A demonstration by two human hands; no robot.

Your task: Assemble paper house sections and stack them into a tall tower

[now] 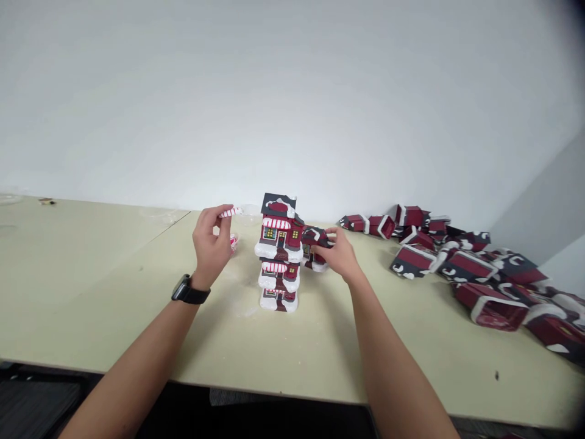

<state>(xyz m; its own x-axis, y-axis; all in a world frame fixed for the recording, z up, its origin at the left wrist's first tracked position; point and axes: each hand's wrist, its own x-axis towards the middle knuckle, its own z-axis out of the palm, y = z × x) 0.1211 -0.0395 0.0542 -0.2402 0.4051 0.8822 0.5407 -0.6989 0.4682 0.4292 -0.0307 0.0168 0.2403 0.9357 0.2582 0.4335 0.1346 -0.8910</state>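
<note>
A stack of small dark red model houses (pixel 278 238) with snowy white bases and striped awnings stands upright in front of me. My left hand (pixel 212 239) is raised to the left of the stack, pinching a red-and-white striped awning piece (pixel 230 212) between thumb and fingers. Partly behind that hand, a red-and-white item (pixel 234 243) sits on the table, its shape mostly hidden. On the other side, my right hand (pixel 337 251) grips a dark-roofed model house (pixel 315 249) close beside the stack. The stack hides part of this house.
A jumbled pile of similar red house pieces (pixel 466 266) covers the right of the pale table (pixel 114 292), many lying on their sides. Clear plastic pieces (pixel 250 211) lie by the wall. A small brownish scrap (pixel 47 201) is at the far left.
</note>
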